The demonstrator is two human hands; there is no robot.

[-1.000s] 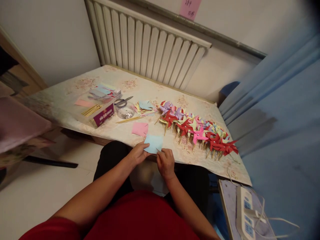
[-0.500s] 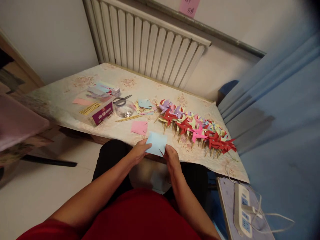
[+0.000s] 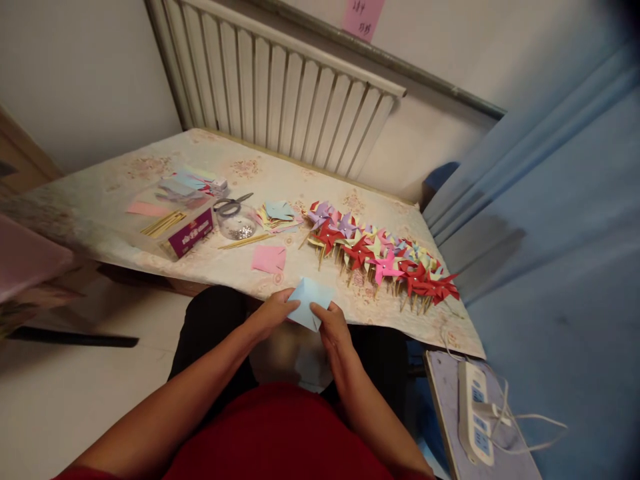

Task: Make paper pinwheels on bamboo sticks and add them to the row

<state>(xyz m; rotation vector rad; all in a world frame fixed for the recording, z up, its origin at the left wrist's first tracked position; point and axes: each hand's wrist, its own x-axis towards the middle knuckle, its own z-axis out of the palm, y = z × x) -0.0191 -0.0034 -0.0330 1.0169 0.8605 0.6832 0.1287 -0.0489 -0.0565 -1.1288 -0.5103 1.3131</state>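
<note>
Both hands hold a light blue paper square [image 3: 311, 301] just off the near edge of the table [image 3: 150, 247]. My left hand [image 3: 270, 311] pinches its left side, and my right hand [image 3: 331, 325] pinches its lower right corner. The square is tilted up from the tabletop. A pink paper square [image 3: 269, 258] lies flat on the table just beyond it. To the right runs a row of several finished paper pinwheels [image 3: 380, 257] on wooden sticks, red, pink, purple and yellow.
A clear bowl of small silver bits [image 3: 237, 225], scissors [image 3: 231, 203], a wooden stick [image 3: 246, 241], a stack of cut paper [image 3: 278, 215] and a box of sticks [image 3: 180, 227] sit at the table's middle left. A power strip [image 3: 475, 413] lies at lower right. A radiator [image 3: 280, 93] stands behind.
The blue square was lifted off the table edge and turned in both hands, drawn a little nearer to me. The head camera has shifted slightly to the right.
</note>
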